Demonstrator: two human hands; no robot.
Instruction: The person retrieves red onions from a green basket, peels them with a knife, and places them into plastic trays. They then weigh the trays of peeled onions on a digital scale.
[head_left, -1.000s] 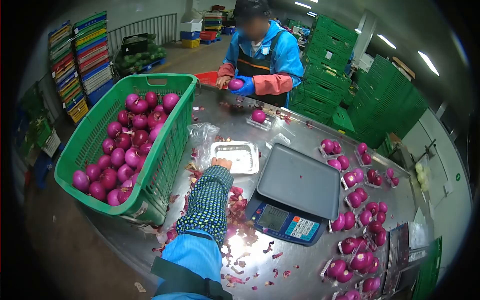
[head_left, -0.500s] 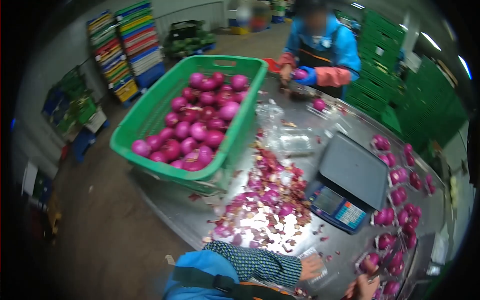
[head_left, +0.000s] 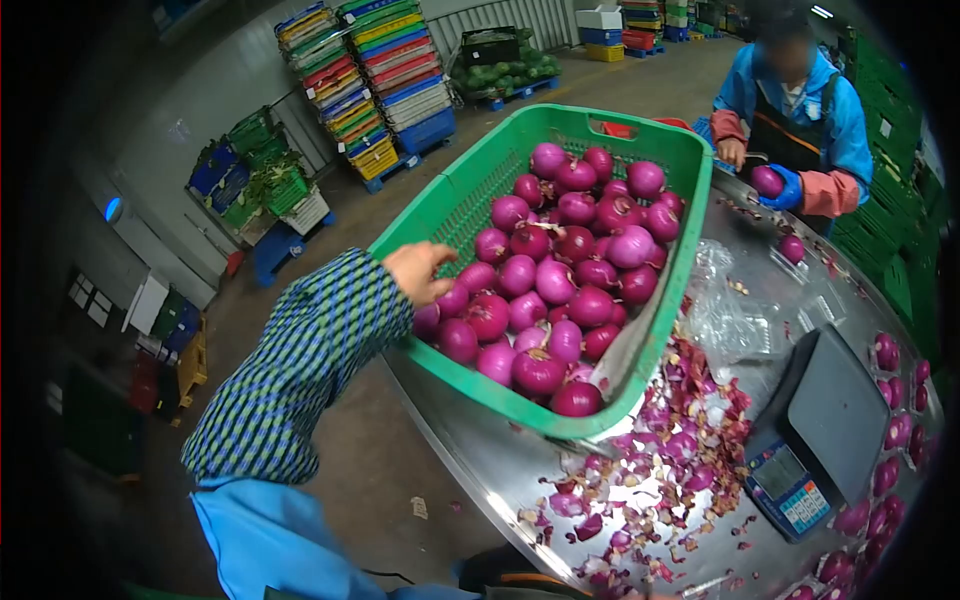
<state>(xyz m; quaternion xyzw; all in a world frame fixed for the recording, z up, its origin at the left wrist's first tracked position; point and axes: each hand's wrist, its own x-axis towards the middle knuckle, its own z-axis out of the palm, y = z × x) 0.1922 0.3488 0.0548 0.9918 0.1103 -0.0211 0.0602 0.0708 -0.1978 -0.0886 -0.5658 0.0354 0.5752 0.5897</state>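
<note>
My left hand (head_left: 420, 272) reaches over the near-left rim of a green plastic crate (head_left: 500, 400). Its fingers are apart and slightly bent above the red onions (head_left: 518, 278), with nothing held in them. Many peeled, glossy onions fill the crate, which sits on a metal table (head_left: 455, 455). A checked sleeve covers my left forearm. My right hand is out of sight past the lower edge of the view.
Onion skins (head_left: 690, 450) litter the table beside a digital scale (head_left: 820, 420). Clear plastic packaging (head_left: 735, 325) lies behind them, with packed onions (head_left: 885, 475) along the right edge. Across the table, a co-worker (head_left: 790, 120) holds an onion (head_left: 768, 181) in a blue-gloved hand.
My left hand has moved from the tabletop near the scale to the crate's left rim. The view has swung left, and my right hand has dropped out of it.
</note>
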